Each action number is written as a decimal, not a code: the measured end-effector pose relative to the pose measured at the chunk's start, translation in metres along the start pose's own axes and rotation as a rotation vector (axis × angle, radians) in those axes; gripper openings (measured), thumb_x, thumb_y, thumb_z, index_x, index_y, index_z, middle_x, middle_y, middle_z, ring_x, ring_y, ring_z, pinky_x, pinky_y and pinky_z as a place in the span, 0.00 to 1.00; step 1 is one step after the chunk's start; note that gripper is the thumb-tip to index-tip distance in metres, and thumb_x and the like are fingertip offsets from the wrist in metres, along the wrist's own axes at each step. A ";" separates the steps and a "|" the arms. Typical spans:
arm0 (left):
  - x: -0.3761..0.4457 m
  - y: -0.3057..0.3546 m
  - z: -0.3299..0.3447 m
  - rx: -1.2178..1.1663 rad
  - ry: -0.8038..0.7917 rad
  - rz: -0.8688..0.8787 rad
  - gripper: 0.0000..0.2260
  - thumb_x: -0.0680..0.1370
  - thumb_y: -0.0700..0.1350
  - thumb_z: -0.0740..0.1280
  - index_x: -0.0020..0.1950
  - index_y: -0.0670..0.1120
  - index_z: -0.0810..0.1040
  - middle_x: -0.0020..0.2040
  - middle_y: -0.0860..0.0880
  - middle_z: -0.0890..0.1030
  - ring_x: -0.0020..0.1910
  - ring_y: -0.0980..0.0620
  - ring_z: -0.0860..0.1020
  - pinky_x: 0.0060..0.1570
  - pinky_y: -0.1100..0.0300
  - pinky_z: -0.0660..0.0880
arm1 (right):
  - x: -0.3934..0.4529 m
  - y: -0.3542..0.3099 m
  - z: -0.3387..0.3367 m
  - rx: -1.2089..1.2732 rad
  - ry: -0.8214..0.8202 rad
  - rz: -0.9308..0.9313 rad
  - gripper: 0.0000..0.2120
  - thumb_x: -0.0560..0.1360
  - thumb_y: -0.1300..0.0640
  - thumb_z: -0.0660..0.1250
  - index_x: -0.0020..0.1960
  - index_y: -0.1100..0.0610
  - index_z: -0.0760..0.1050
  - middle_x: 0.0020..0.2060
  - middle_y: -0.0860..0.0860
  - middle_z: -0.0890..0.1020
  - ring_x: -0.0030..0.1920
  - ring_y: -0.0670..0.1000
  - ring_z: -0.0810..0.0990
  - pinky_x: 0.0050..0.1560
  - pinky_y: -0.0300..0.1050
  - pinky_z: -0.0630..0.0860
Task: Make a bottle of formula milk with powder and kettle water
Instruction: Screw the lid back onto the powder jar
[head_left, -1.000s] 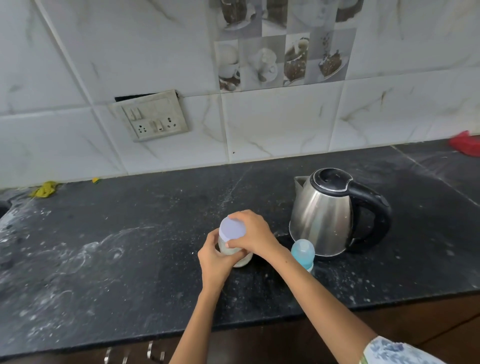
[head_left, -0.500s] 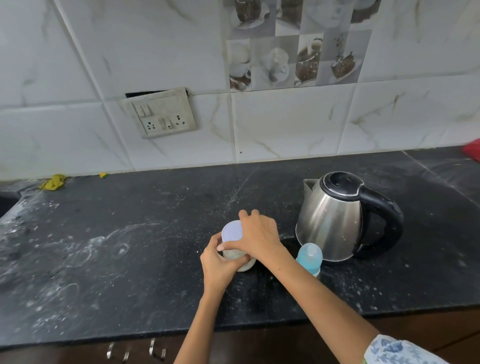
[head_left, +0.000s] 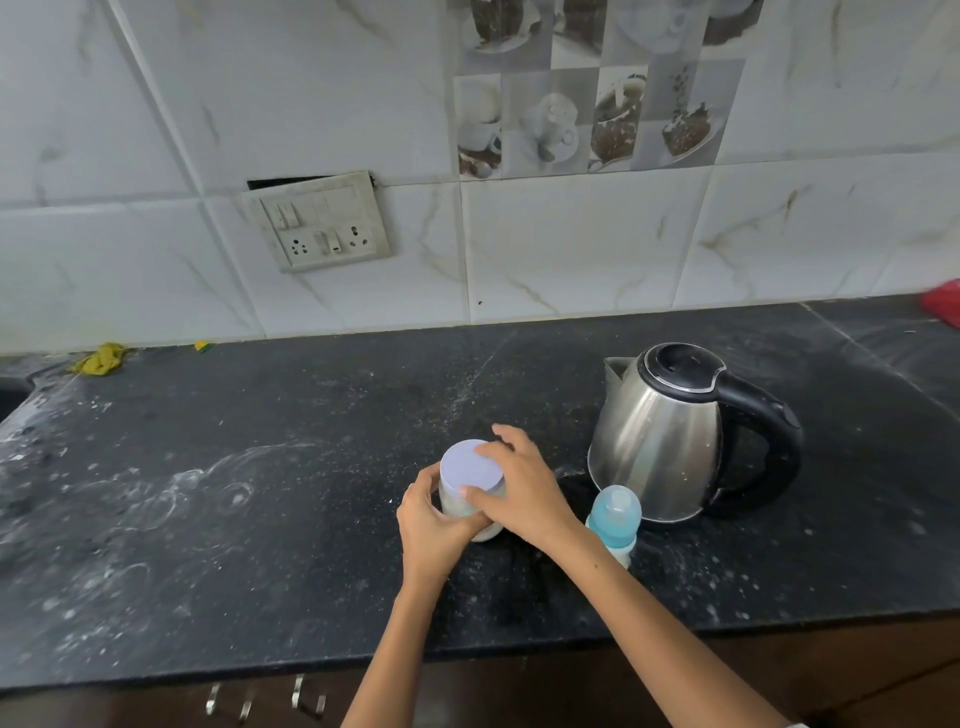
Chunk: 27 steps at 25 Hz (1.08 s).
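Left hand (head_left: 434, 525) curled round clear powder jar (head_left: 470, 512) holding white powder, right hand (head_left: 519, 491) gripping its pale lid (head_left: 470, 467), capped blue baby bottle (head_left: 614, 517) just right of that wrist, steel kettle (head_left: 670, 436) beyond, lid closed

Two bare forearms and hands, one scrap of sleeve

Both the left hand (head_left: 434, 519) and the right hand (head_left: 519, 493) are bare, with no rings, bracelets or watch showing, and both forearms are uncovered up to the bottom edge of the view; at the lower right corner a small pale, patterned edge of fabric sleeve (head_left: 797, 724) just shows on the right arm
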<state>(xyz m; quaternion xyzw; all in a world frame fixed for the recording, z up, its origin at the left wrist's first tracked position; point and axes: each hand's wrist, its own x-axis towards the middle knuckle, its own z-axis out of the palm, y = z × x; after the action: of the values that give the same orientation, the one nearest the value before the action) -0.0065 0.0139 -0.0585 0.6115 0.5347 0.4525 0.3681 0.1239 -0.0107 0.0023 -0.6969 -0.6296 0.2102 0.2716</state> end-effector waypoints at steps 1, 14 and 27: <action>0.000 0.000 0.000 0.000 -0.002 -0.007 0.28 0.58 0.53 0.77 0.56 0.57 0.75 0.51 0.57 0.81 0.52 0.58 0.78 0.50 0.56 0.77 | 0.001 -0.001 0.002 0.003 -0.084 -0.013 0.27 0.73 0.51 0.70 0.70 0.55 0.71 0.74 0.51 0.64 0.72 0.52 0.65 0.68 0.47 0.68; -0.005 0.003 0.002 0.001 0.020 -0.026 0.23 0.61 0.54 0.72 0.55 0.56 0.75 0.49 0.55 0.82 0.51 0.55 0.79 0.50 0.53 0.78 | 0.000 -0.009 0.030 -0.253 -0.005 -0.013 0.27 0.79 0.49 0.62 0.75 0.56 0.61 0.71 0.58 0.62 0.68 0.58 0.67 0.63 0.51 0.72; -0.010 0.016 -0.004 0.153 0.015 0.104 0.41 0.60 0.62 0.78 0.68 0.49 0.69 0.66 0.50 0.75 0.65 0.49 0.72 0.65 0.41 0.68 | -0.059 0.039 -0.088 -0.226 -0.004 -0.065 0.22 0.75 0.48 0.70 0.66 0.55 0.75 0.62 0.50 0.77 0.60 0.51 0.76 0.59 0.46 0.72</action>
<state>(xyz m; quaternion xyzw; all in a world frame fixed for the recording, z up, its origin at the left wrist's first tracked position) -0.0057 0.0014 -0.0436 0.6613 0.5381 0.4333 0.2922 0.2021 -0.0810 0.0416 -0.7020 -0.6720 0.1302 0.1967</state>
